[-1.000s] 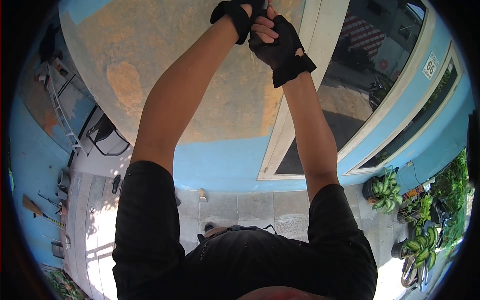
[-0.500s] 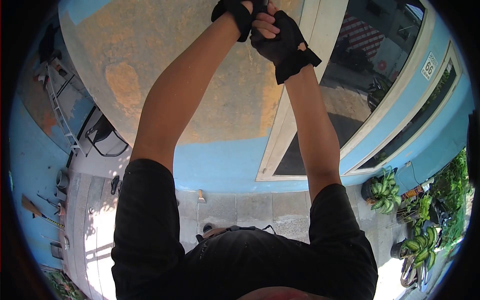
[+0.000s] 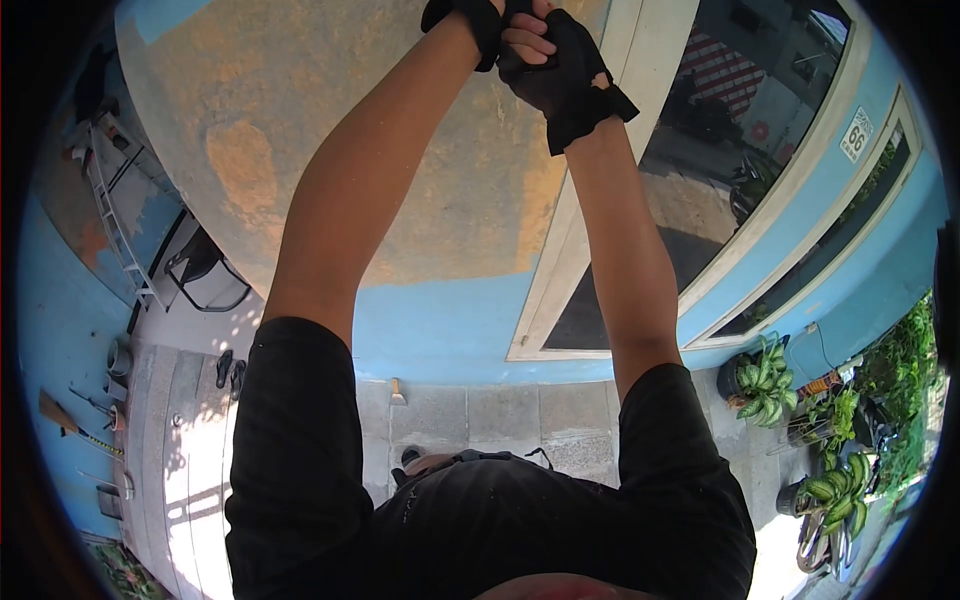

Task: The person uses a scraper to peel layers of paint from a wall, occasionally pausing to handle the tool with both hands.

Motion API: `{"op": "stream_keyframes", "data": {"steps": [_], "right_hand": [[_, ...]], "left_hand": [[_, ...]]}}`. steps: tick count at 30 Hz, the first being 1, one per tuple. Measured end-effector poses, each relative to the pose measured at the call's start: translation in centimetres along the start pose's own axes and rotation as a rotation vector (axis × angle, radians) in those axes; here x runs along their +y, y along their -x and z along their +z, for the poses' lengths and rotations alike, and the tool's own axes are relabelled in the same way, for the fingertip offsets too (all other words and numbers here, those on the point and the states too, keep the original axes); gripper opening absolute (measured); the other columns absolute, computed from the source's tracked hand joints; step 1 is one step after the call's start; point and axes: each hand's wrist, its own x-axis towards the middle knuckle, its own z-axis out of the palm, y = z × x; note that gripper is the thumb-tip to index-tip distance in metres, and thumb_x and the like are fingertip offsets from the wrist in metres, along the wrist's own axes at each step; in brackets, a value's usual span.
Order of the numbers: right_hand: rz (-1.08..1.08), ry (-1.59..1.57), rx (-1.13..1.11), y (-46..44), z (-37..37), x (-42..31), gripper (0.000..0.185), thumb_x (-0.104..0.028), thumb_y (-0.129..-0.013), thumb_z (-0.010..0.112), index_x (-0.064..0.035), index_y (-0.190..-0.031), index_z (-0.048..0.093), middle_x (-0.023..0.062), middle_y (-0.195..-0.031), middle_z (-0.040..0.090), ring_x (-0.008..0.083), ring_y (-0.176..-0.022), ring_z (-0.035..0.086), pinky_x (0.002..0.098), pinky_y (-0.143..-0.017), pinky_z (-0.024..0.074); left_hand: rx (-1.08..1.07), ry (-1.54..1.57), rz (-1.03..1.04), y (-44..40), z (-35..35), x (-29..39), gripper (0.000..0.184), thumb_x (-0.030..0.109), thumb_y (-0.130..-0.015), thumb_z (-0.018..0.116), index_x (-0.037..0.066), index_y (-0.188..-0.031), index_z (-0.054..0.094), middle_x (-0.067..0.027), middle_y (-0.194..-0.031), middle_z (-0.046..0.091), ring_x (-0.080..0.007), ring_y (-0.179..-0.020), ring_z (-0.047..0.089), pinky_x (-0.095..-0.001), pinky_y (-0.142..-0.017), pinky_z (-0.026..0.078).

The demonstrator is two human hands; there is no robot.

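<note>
Both arms reach up to a wall [image 3: 400,200] where blue paint gives way to bare grey and ochre plaster. At the top edge my right hand [image 3: 545,62], in a black fingerless glove, has its fingers curled round something dark that I cannot make out. Close beside it is my left hand [image 3: 466,12], gloved in black too and mostly cut off by the frame. Its fingers are hidden, so its grip does not show. A scraper with a pale handle and flat blade [image 3: 398,392] rests on the paving at the wall's foot.
A framed window [image 3: 610,110] borders the bare plaster on the right. Potted plants [image 3: 765,380] line the right side. A ladder [image 3: 115,220], a black chair [image 3: 205,270] and sandals [image 3: 230,372] are on the left, with a broom [image 3: 65,415] against the side wall.
Both hands have shifted slightly upward, the left one further out of the frame. The view has moved a little, bringing more of the sandals into sight.
</note>
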Motion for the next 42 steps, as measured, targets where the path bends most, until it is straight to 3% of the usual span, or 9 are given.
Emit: {"op": "stream_keyframes", "data": {"steps": [2, 4, 18, 24, 26, 30, 31, 34, 42], "right_hand": [[-0.039, 0.042, 0.043, 0.9, 0.8, 1.1, 0.013, -0.022, -0.101, 0.046, -0.0186, -0.091, 0.054, -0.0016, -0.065, 0.045, 0.0077, -0.048, 0.038, 0.0216, -0.042, 0.0326], [-0.003, 0.032, 0.027, 0.3, 0.6, 0.9, 0.013, -0.023, -0.101, 0.046, -0.0189, -0.092, 0.053, -0.0017, -0.065, 0.045, 0.0081, -0.048, 0.039, 0.0218, -0.041, 0.0326], [0.270, -0.142, 0.463, 18.8, -11.9, 8.3, 0.017, -0.027, -0.101, 0.049, -0.0144, -0.090, 0.051, -0.0024, -0.065, 0.046, 0.0076, -0.049, 0.042, 0.0224, -0.043, 0.0335], [0.216, 0.786, 1.246, 32.9, -18.7, 21.9, 0.022, -0.016, -0.097, 0.052, -0.0127, -0.116, 0.061, 0.0030, -0.073, 0.058, 0.0144, -0.056, 0.054, 0.0294, -0.051, 0.0443], [-0.380, 2.022, 0.685, 37.6, -27.1, 27.7, 0.039, -0.017, -0.096, 0.051, -0.0085, -0.134, 0.053, 0.0147, -0.089, 0.067, 0.0231, -0.066, 0.064, 0.0350, -0.058, 0.0513], [0.297, 1.295, 1.375, 38.8, -25.3, 25.3, 0.042, -0.016, -0.092, 0.054, -0.0069, -0.133, 0.053, 0.0207, -0.100, 0.068, 0.0283, -0.076, 0.067, 0.0372, -0.067, 0.0535], [0.182, 0.371, 1.624, 35.0, -18.2, 23.7, 0.044, -0.016, -0.091, 0.056, -0.0087, -0.133, 0.053, 0.0198, -0.102, 0.067, 0.0307, -0.078, 0.067, 0.0386, -0.069, 0.0533], [-0.020, 1.922, 0.887, 36.0, -20.4, 28.1, 0.047, -0.018, -0.090, 0.057, -0.0127, -0.136, 0.051, 0.0197, -0.102, 0.067, 0.0339, -0.080, 0.067, 0.0402, -0.068, 0.0536], [0.047, 1.594, 1.212, 30.7, -20.0, 28.8, 0.047, -0.006, -0.089, 0.055, -0.0068, -0.136, 0.051, 0.0165, -0.099, 0.066, 0.0237, -0.082, 0.064, 0.0335, -0.074, 0.0516]], "left_hand": [[-0.497, 0.183, -0.177, -4.8, -4.3, -1.1, 0.041, 0.047, -0.089, 0.052, 0.010, -0.076, 0.064, -0.0086, -0.062, 0.060, -0.0233, -0.048, 0.055, -0.0392, -0.049, 0.046], [0.399, -0.372, 0.609, -7.4, -3.5, -2.1, 0.046, 0.053, -0.088, 0.052, 0.011, -0.070, 0.058, -0.0067, -0.054, 0.051, -0.0256, -0.035, 0.045, -0.0411, -0.038, 0.041], [0.246, 0.157, -0.262, 0.5, -6.8, -28.3, 0.039, 0.046, -0.092, 0.061, 0.007, -0.091, 0.061, -0.0064, -0.080, 0.066, -0.0203, -0.073, 0.065, -0.0319, -0.060, 0.052], [0.390, 0.754, -0.726, 11.9, -5.4, -56.3, 0.068, 0.066, -0.092, 0.039, 0.014, -0.136, 0.040, -0.0171, -0.122, 0.061, -0.0337, -0.111, 0.056, -0.0543, -0.091, 0.044], [-0.050, 0.161, -0.203, 12.5, -6.1, -73.1, 0.068, 0.068, -0.092, 0.035, 0.015, -0.132, 0.044, -0.0146, -0.115, 0.062, -0.0326, -0.110, 0.057, -0.0529, -0.090, 0.046], [0.129, 1.144, -0.625, 18.1, 2.7, -55.9, 0.066, 0.071, -0.091, 0.034, 0.017, -0.126, 0.050, -0.0087, -0.110, 0.063, -0.0295, -0.109, 0.058, -0.0526, -0.091, 0.047], [0.284, 1.013, -0.658, 18.8, 2.8, -54.9, 0.067, 0.072, -0.090, 0.034, 0.017, -0.126, 0.050, -0.0090, -0.113, 0.062, -0.0294, -0.108, 0.058, -0.0526, -0.092, 0.046], [0.368, 1.085, -0.593, 19.6, 0.9, -57.6, 0.073, 0.074, -0.089, 0.034, 0.017, -0.132, 0.046, -0.0150, -0.126, 0.055, -0.0324, -0.112, 0.057, -0.0537, -0.097, 0.045], [-0.145, 1.525, -0.169, 21.4, -3.8, -55.0, 0.082, 0.072, -0.090, 0.029, 0.007, -0.140, 0.037, -0.0150, -0.143, 0.045, -0.0365, -0.129, 0.045, -0.0568, -0.107, 0.034]]}}
